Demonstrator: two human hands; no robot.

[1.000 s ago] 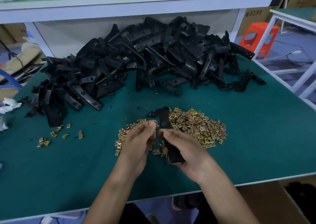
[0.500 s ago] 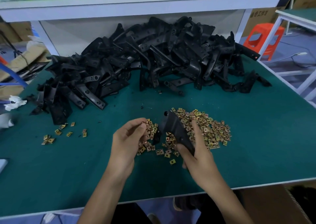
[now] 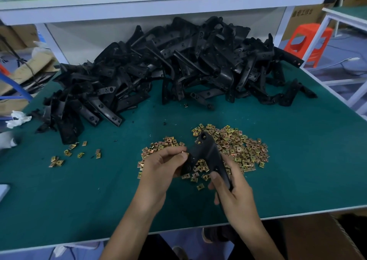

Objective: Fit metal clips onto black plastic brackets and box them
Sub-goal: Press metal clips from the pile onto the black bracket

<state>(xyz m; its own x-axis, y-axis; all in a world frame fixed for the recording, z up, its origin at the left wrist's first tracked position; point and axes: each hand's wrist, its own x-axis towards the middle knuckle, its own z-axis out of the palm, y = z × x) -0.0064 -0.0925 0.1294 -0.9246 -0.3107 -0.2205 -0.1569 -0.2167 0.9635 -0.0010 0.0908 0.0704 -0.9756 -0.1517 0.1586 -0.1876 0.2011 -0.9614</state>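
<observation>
On the head view, my right hand [image 3: 232,196] holds the bracket [image 3: 208,152] by its lower end, fingers curled round it, just above the heap of clips [image 3: 242,148] on the table [image 3: 297,170]. The bracket's long axis runs up and away from that hand, leaning slightly left. My left hand [image 3: 162,168] is nearer the side branch. Its thumb and forefinger pinch what looks like a clip [image 3: 183,152], touching the bracket's left edge. I judge the push goes rightward onto that edge.

Left hand [image 3: 158,170] brought its clip [image 3: 182,152] to bracket [image 3: 208,150].
</observation>
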